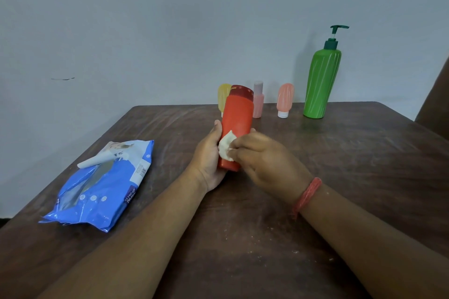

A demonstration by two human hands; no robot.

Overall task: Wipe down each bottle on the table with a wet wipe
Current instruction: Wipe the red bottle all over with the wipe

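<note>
My left hand [208, 156] grips an orange-red bottle [237, 119] with a dark red cap, holding it upright above the middle of the brown table [364, 165]. My right hand [263, 160] pinches a crumpled white wet wipe [226, 146] and presses it against the lower front of that bottle. Along the table's far edge stand a yellow tube [223, 94], partly hidden behind the held bottle, a small pink bottle [258, 101], a salmon tube [284, 100] on its white cap, and a tall green pump bottle [321, 82].
A blue pack of wet wipes [102, 189] lies at the left of the table, its white flap lifted open. A grey wall rises right behind the far edge. A dark object [435, 104] stands at the right edge of view.
</note>
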